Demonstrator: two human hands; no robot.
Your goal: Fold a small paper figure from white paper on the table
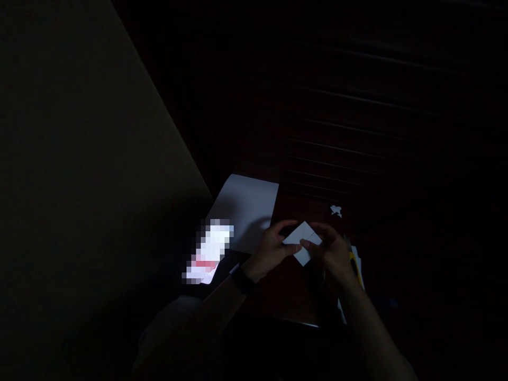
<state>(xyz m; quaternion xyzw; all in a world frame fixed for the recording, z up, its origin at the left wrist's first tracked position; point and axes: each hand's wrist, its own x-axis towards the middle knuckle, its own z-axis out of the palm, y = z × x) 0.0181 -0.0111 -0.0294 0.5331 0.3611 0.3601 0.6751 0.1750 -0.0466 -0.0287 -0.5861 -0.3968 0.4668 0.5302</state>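
Between both hands is a small folded piece of white paper, turned with one corner up like a diamond. My left hand pinches its left side, thumb on the front face and fingers behind. On the other side my right hand grips the paper, with its thumb near the middle next to the left thumb. A thin crease or edge line runs near the paper's upper right. The paper is held above a dark brown tabletop. A dark band circles my left wrist.
A large white sheet lies behind my left hand. Left of it glows a blurred bright screen. Small white paper scraps lie at the back right. Beside my right wrist are a yellow-and-black tool and more white paper. The room is very dark.
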